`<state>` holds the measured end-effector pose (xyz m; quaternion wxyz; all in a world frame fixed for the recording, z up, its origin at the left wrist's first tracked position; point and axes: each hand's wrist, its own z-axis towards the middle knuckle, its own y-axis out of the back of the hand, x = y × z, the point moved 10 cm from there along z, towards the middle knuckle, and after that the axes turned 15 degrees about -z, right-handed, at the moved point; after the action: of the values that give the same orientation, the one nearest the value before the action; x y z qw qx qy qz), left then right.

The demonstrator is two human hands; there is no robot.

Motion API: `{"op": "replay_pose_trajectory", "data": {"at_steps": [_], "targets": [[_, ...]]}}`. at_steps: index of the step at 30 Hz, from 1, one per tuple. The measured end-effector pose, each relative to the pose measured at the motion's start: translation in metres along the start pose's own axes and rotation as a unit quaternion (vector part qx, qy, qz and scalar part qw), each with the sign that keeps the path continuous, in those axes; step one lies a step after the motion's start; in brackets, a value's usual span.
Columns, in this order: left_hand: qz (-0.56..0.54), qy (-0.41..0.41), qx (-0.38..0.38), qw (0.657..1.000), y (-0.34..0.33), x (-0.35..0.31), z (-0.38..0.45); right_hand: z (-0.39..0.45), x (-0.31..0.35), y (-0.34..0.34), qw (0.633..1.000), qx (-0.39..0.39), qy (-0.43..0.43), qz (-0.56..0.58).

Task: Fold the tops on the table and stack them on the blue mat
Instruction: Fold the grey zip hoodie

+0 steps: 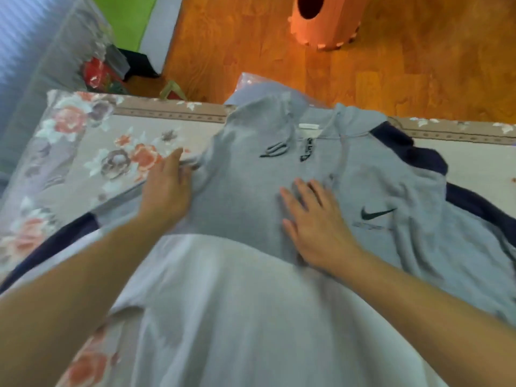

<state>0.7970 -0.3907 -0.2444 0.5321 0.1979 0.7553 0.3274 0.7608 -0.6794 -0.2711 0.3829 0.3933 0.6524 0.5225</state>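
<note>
A grey hoodie (245, 191) with navy sleeve panels and a black swoosh logo lies spread on the table, its lower part white. Its left side is folded over the chest. My left hand (167, 188) lies on the hoodie's left folded edge, fingers tucked into the cloth there; whether they grip it I cannot tell. My right hand (312, 222) presses flat on the chest with straight spread fingers, just left of the logo. The hood and drawstrings lie at the far edge. No blue mat is in view.
The table wears a floral cloth (92, 152), bare at the left and far right. Beyond its far edge is a wooden floor (418, 65) with an orange cylindrical object (324, 20). A grey sofa (42, 65) stands at the left.
</note>
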Motion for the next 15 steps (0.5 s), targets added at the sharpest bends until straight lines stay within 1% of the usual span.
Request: {"op": "replay_pose_trajectory", "data": {"at_steps": [1,3,4,5,7,8,9,10,12,13,15], "targets": [[0.062,0.007,-0.024,0.998,0.025,0.034,-0.020,-0.006,0.016,-0.010,0.999,0.034,0.001,-0.004],[0.148,0.054,-0.067,0.985,0.081,0.108,-0.055,-0.003,0.032,-0.010,0.998,0.064,-0.014,-0.003],[0.172,0.088,-0.091,0.977,0.112,0.143,-0.070,0.006,0.038,-0.003,0.998,0.060,-0.027,0.004],[0.188,0.124,-0.106,0.968,0.137,0.174,-0.084,0.017,0.048,0.011,0.999,0.033,-0.032,0.009],[0.185,0.218,-0.101,0.953,0.171,0.233,-0.106,0.040,0.082,0.033,1.000,-0.002,0.004,0.029],[0.166,0.264,-0.095,0.946,0.180,0.256,-0.113,0.053,0.104,0.039,0.999,-0.004,0.032,0.032],[0.146,0.286,-0.096,0.942,0.186,0.274,-0.116,0.068,0.124,0.043,0.998,0.005,0.052,0.040],[0.134,0.283,-0.105,0.944,0.190,0.281,-0.116,0.083,0.139,0.045,0.997,0.013,0.056,0.048],[0.128,0.256,-0.149,0.946,0.203,0.283,-0.113,0.119,0.153,0.038,0.997,0.046,0.020,0.062],[0.126,0.253,-0.182,0.942,0.211,0.277,-0.112,0.134,0.146,0.033,0.995,0.069,-0.009,0.066],[0.125,0.288,-0.229,0.921,0.233,0.284,-0.121,0.147,0.150,0.016,0.992,0.120,-0.026,0.042]]}}
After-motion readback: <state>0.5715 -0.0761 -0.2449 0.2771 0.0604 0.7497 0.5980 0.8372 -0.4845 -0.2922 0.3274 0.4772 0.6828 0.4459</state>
